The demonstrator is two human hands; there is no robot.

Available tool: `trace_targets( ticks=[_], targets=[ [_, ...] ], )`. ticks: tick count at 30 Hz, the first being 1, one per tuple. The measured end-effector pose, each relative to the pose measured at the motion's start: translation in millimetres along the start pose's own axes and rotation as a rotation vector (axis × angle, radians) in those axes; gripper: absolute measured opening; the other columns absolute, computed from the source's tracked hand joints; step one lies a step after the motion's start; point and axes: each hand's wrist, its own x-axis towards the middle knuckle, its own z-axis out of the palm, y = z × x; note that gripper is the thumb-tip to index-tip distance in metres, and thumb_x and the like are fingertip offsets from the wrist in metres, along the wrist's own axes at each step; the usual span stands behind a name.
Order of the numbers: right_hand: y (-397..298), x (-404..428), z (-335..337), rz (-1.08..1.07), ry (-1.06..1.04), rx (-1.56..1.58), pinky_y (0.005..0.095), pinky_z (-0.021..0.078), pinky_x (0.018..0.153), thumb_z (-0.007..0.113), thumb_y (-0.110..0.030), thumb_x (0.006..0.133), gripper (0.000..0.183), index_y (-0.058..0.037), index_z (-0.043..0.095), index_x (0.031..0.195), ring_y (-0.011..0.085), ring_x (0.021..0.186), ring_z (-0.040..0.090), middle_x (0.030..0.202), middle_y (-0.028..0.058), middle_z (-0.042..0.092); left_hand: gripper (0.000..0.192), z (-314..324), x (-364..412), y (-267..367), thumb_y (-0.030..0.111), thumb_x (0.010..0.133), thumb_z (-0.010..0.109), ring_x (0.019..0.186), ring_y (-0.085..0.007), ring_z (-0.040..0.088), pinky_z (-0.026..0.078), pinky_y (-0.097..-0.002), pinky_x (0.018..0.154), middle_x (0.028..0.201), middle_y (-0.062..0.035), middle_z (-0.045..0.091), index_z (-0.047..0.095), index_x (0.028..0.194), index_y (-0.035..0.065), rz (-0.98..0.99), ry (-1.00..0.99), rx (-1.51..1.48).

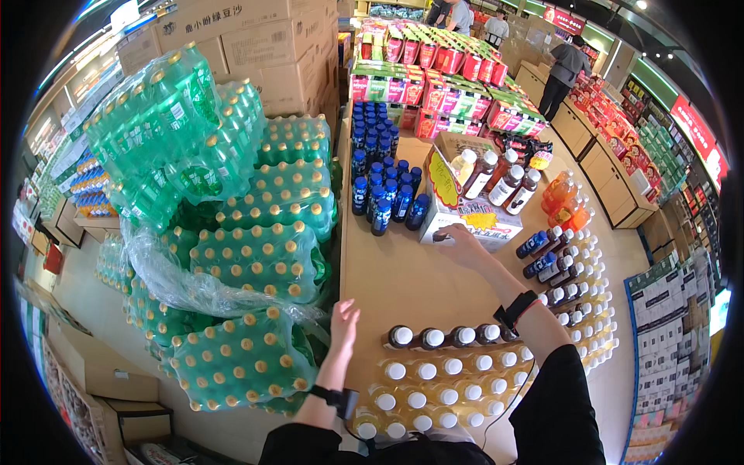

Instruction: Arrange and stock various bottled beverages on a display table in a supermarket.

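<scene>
My right hand (462, 244) reaches forward to the lower front of a white printed carton (505, 235). Its fingertips lie over a dark spot on that side; whether they grip the carton is hard to tell. Several white-capped bottles (505, 185) of dark and pale drink stand on the carton, beside a yellow handwritten price sign (443, 183). Left of the carton are rows of blue-capped dark bottles (381, 216). My left hand (344, 322) is raised at the table's left edge, fingers spread and holding nothing, near shrink-wrapped packs of green bottles (256, 261).
White-capped bottles of amber drink (447, 396) line the near edge of the brown display table (401, 279), with dark ones (463, 337) before them. Orange bottles (567, 200) stand on the right. Red multipacks (453, 87) are stacked behind. Cardboard cartons (261, 52) tower at back left. A person (567, 72) stands farther off.
</scene>
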Motion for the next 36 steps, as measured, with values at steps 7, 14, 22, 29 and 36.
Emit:
trace_targets(
  ticks=[7, 14, 22, 29, 36],
  targets=[
    [5.1, 36.9, 39.0, -0.304, -0.114, -0.315, 0.0428, 0.0421, 0.086, 0.052, -0.020, 0.076, 0.021, -0.0034, 0.060, 0.086, 0.0335, 0.091, 0.056, 0.091, 0.0165, 0.061, 0.035, 28.7, -127.0, 153.1, 0.017, 0.083, 0.053, 0.111, -0.0214, 0.046, 0.038, -0.0341, 0.091, 0.123, -0.0084, 0.045, 0.044, 0.115, 0.0086, -0.024, -0.167, -0.515],
    [4.4, 29.8, 12.1, -0.169, -0.060, -0.172, 0.0380, 0.0445, 0.084, 0.064, -0.028, 0.070, 0.044, -0.0080, 0.058, 0.108, 0.0305, 0.098, 0.055, 0.105, 0.0212, 0.053, 0.037, -28.3, -213.9, 231.6, 0.012, 0.080, 0.051, 0.108, -0.0228, 0.046, 0.035, -0.0341, 0.091, 0.122, -0.0157, 0.042, 0.043, 0.114, 0.0022, 0.419, -0.118, -0.144],
    [42.2, 32.5, 61.2, -0.367, -0.003, -0.308, 0.0442, 0.0477, 0.077, 0.058, -0.023, 0.071, 0.030, -0.0040, 0.059, 0.094, 0.0328, 0.094, 0.056, 0.090, 0.0176, 0.057, 0.028, -69.1, -185.2, 168.0, 0.007, 0.083, 0.048, 0.099, -0.0146, 0.049, 0.040, -0.0262, 0.080, 0.113, -0.0066, 0.049, 0.045, 0.111, 0.0049, 0.207, 0.091, 0.196],
    [-15.5, 7.6, -19.6, -0.111, -0.110, -0.359, 0.0471, 0.0441, 0.088, 0.062, -0.025, 0.072, 0.048, -0.0117, 0.048, 0.117, 0.0363, 0.109, 0.047, 0.117, 0.0161, 0.042, 0.041, -96.3, -16.6, -6.6, 0.018, 0.080, 0.061, 0.089, -0.0234, 0.056, 0.044, -0.0322, 0.075, 0.111, -0.0167, 0.048, 0.043, 0.112, -0.0011, 0.175, -0.019, 0.529],
    [-25.4, 46.3, -57.1, -0.143, 0.054, -0.357, 0.0446, 0.0450, 0.086, 0.065, -0.026, 0.072, 0.051, -0.0076, 0.048, 0.116, 0.0367, 0.107, 0.048, 0.115, 0.0170, 0.043, 0.058, -67.1, 56.9, -74.2, 0.027, 0.076, 0.064, 0.116, -0.0379, 0.036, 0.032, -0.0453, 0.097, 0.123, -0.0240, 0.039, 0.039, 0.121, 0.0004, 0.376, 0.097, 1.080]
  ],
)
